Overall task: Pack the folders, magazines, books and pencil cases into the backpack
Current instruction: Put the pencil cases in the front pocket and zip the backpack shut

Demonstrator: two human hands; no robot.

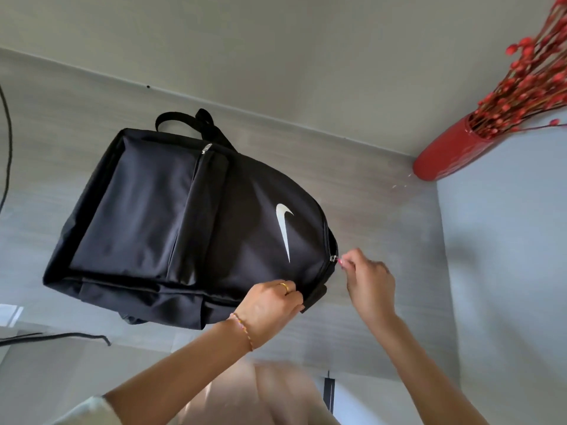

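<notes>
A black backpack (pixel 171 222) with a white swoosh logo lies flat on a grey table (pixel 383 210), its top end pointing right. My left hand (pixel 273 302) grips the fabric of the backpack's near right corner. My right hand (pixel 368 280) pinches the silver zipper pull (pixel 334 258) of the main compartment at the bag's right end. A second zipper pull (pixel 208 147) sits on the front pocket, which is zipped. No folders, magazines, books or pencil cases are in view.
A red vase (pixel 451 151) with red dried stems (pixel 534 75) stands at the table's far right corner against the wall. A black cable (pixel 7 139) runs down the left side and another cable (pixel 61 335) lies at the near left edge.
</notes>
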